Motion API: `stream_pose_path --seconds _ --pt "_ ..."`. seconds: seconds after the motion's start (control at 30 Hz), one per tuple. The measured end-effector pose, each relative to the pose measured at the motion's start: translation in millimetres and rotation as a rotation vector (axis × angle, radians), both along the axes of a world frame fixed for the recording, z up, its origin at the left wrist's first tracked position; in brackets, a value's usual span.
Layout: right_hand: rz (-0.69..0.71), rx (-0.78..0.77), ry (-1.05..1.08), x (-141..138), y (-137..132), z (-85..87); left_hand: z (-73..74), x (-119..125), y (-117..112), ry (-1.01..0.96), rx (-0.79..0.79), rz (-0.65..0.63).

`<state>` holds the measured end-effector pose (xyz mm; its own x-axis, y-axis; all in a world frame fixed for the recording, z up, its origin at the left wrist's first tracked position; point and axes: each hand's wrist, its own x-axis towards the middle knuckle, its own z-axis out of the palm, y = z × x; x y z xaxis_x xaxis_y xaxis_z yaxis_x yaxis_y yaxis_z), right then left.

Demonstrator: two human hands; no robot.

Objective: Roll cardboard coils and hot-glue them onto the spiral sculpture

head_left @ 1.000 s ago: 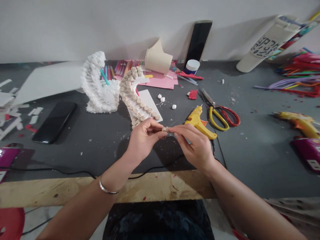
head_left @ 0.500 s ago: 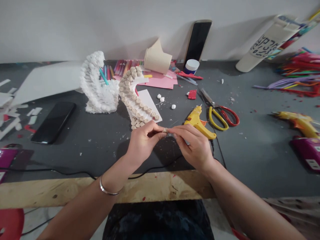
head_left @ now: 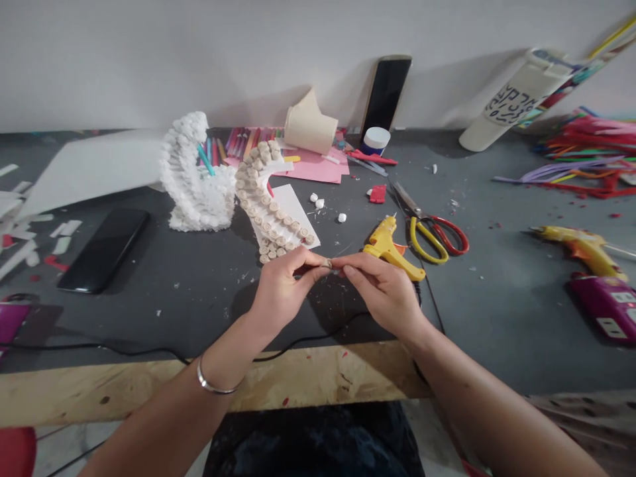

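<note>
Both hands meet just above the dark table near its front edge. My left hand (head_left: 281,289) and my right hand (head_left: 382,293) pinch a small rolled paper coil (head_left: 326,264) between their fingertips. Just behind the hands stands a curved paper shape covered in beige paper coils (head_left: 265,202), and left of that a similar white shape (head_left: 193,179). A yellow glue gun (head_left: 390,246) lies directly right of the hands, its black cord running under my right wrist.
Red-and-yellow scissors (head_left: 430,228) lie behind the glue gun. A black phone (head_left: 103,249) lies at the left, another phone (head_left: 385,93) leans on the wall. A second glue gun (head_left: 579,243) and coloured paper strips (head_left: 581,159) are at the right. Loose white coils (head_left: 318,202) sit mid-table.
The view has tilted a little, so everything on the table sits slightly lower in the picture. Both hands stay pinched on the small coil, with only slight finger movement.
</note>
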<state>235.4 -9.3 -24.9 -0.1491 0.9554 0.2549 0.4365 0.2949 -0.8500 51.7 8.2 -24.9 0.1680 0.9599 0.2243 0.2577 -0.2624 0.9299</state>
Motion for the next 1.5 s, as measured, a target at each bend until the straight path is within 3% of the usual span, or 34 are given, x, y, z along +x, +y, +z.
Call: stream_pose_path --seconds 0.2,0.33,0.5,0.73,0.97,1.2,1.5 --pt "0.041 -0.093 -0.036 3.8 6.2 -2.9 -2.7 -2.1 5.4 0.108 0.018 -0.059" --pt "0.049 -0.056 -0.113 6.1 8.8 -4.2 5.9 -9.5 6.9 0.342 0.027 -0.107" --pt "0.058 0.018 -0.157 8.4 8.1 -4.5 16.0 -31.3 -7.1 0.668 0.053 -0.176" --pt "0.080 0.079 -0.168 10.2 8.4 -4.8 8.8 -58.1 -28.0 0.926 0.237 -0.339" --pt "0.040 0.182 -0.164 15.4 11.0 -4.1 9.5 -56.9 -24.8 0.969 0.380 -0.424" --pt "0.046 0.216 -0.152 18.1 12.3 0.2 9.7 -53.0 -25.6 0.951 0.336 -0.357" --pt "0.070 0.202 -0.118 18.1 14.8 -5.6 0.2 -61.0 -34.5 0.987 0.412 -0.332"
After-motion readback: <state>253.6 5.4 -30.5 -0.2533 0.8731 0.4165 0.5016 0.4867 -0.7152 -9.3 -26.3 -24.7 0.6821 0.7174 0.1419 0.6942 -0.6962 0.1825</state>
